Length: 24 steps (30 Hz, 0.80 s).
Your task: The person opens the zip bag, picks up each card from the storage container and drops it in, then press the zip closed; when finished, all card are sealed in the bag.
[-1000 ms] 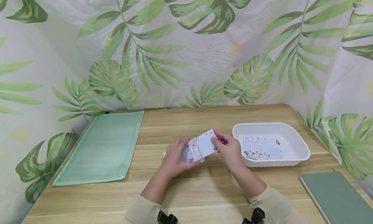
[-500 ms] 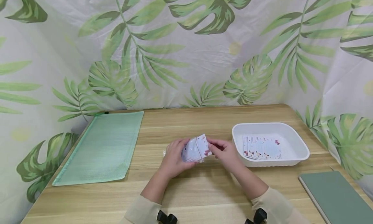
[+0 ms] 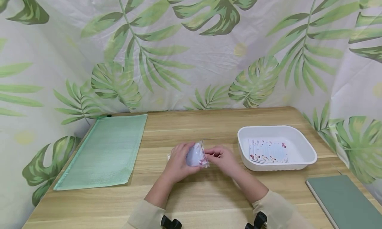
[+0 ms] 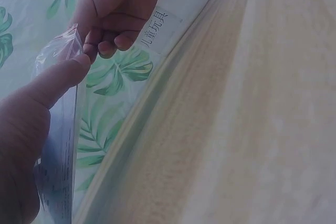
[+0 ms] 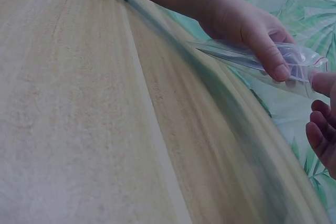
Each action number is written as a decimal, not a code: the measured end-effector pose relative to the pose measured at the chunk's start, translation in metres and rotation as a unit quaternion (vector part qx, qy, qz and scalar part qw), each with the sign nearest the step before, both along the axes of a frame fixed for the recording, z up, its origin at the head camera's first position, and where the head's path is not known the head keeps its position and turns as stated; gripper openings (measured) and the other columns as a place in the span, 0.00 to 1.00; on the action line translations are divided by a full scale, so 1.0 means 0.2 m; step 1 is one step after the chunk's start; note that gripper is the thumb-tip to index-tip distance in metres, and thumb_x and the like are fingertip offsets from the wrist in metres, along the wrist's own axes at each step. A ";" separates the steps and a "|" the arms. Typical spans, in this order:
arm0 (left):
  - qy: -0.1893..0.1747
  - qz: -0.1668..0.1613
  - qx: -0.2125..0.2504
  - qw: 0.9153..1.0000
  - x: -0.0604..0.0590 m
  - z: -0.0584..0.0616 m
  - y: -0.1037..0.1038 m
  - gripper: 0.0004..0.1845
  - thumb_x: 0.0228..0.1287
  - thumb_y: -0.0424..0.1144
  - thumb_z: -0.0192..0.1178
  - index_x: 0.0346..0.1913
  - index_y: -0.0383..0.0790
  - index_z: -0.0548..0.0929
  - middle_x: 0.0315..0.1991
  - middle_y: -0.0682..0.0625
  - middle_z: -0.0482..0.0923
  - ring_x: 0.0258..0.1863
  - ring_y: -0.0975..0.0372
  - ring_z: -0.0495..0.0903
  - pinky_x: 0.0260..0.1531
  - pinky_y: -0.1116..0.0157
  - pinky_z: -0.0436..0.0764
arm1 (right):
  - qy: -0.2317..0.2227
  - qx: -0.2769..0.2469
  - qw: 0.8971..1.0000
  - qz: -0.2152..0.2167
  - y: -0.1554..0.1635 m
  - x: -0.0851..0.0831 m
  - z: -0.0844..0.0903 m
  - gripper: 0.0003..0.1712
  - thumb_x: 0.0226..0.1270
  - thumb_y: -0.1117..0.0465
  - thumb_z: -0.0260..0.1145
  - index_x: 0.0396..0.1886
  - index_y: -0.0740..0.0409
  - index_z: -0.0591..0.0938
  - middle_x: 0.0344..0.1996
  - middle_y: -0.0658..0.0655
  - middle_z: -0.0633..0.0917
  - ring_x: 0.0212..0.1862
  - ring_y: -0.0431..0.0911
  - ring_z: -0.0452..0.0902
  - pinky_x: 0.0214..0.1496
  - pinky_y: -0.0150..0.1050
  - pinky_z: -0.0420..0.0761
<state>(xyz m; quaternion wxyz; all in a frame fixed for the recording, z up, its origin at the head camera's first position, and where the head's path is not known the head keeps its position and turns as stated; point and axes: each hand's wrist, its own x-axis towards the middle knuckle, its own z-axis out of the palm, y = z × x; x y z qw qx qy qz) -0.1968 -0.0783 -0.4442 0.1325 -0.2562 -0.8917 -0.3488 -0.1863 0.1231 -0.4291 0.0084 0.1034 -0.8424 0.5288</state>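
A pale, leaf-printed cloth (image 3: 213,63) is hanging behind a wood-grain table (image 3: 197,199) and along both its sides, showing faint creases.

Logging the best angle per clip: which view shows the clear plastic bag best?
The head view: it faces the broad side of the clear plastic bag, though the left hand covers part. The left wrist view shows it nearly edge-on, the right wrist view narrowly from the side, both partly covered by that hand.

Room parts left hand (image 3: 180,160) from green pouch (image 3: 102,152); tub (image 3: 282,167) bars rightward passage.
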 end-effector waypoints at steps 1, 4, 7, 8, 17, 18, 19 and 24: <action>-0.004 -0.001 0.001 1.000 0.00 0.00 0.00 0.45 0.37 0.49 0.79 0.63 0.37 0.74 0.57 0.43 0.77 0.59 0.48 0.73 0.61 0.49 0.69 | 0.000 0.003 1.000 0.001 0.00 0.00 0.00 0.11 0.61 0.62 0.70 0.42 0.61 0.88 0.31 0.55 0.84 0.31 0.36 0.71 0.33 0.28 0.72; -0.015 0.000 0.001 1.000 0.00 0.00 0.00 0.46 0.38 0.49 0.78 0.64 0.37 0.74 0.58 0.42 0.77 0.60 0.48 0.73 0.62 0.48 0.68 | -0.001 -0.007 1.000 0.006 0.01 0.00 0.01 0.11 0.63 0.62 0.69 0.43 0.62 0.88 0.30 0.54 0.83 0.31 0.36 0.71 0.32 0.28 0.71; -0.024 0.000 0.004 1.000 0.00 0.00 0.00 0.46 0.38 0.50 0.79 0.64 0.37 0.73 0.58 0.42 0.77 0.60 0.48 0.72 0.63 0.48 0.68 | -0.003 -0.020 1.000 -0.006 0.06 0.01 0.04 0.13 0.63 0.61 0.68 0.45 0.62 0.87 0.31 0.54 0.83 0.31 0.36 0.72 0.33 0.28 0.73; -0.025 0.001 0.004 1.000 0.00 0.00 0.00 0.47 0.38 0.51 0.79 0.64 0.37 0.73 0.58 0.42 0.76 0.59 0.48 0.73 0.63 0.48 0.68 | -0.003 -0.018 1.000 -0.013 0.08 0.01 0.06 0.13 0.64 0.61 0.68 0.45 0.63 0.87 0.31 0.54 0.83 0.32 0.36 0.72 0.33 0.29 0.74; -0.023 0.004 0.014 1.000 -0.01 0.00 0.01 0.46 0.37 0.50 0.79 0.63 0.37 0.74 0.56 0.42 0.77 0.58 0.48 0.73 0.61 0.49 0.68 | 0.022 0.065 0.993 -0.096 0.48 -0.06 0.20 0.17 0.67 0.58 0.66 0.50 0.64 0.85 0.44 0.64 0.85 0.37 0.36 0.74 0.38 0.28 0.75; -0.026 0.005 0.014 1.000 -0.01 0.00 0.01 0.46 0.37 0.50 0.79 0.63 0.37 0.74 0.57 0.42 0.77 0.58 0.48 0.72 0.62 0.49 0.68 | 0.016 0.079 0.991 -0.105 0.53 -0.07 0.21 0.18 0.68 0.57 0.65 0.51 0.64 0.84 0.46 0.64 0.85 0.38 0.36 0.74 0.39 0.28 0.75; -0.026 0.004 0.015 1.000 -0.01 0.00 0.01 0.46 0.37 0.50 0.79 0.63 0.37 0.74 0.56 0.42 0.77 0.58 0.48 0.72 0.62 0.49 0.68 | 0.007 0.093 0.989 -0.113 0.58 -0.08 0.21 0.19 0.68 0.56 0.65 0.52 0.64 0.84 0.47 0.64 0.85 0.38 0.37 0.74 0.40 0.28 0.75; -0.024 0.001 0.014 1.000 0.00 0.00 0.01 0.46 0.37 0.50 0.79 0.63 0.36 0.74 0.56 0.42 0.77 0.58 0.48 0.73 0.61 0.49 0.67 | -0.052 0.169 0.977 -0.122 0.83 -0.14 0.20 0.24 0.71 0.52 0.60 0.58 0.65 0.80 0.49 0.66 0.83 0.45 0.49 0.76 0.43 0.34 0.74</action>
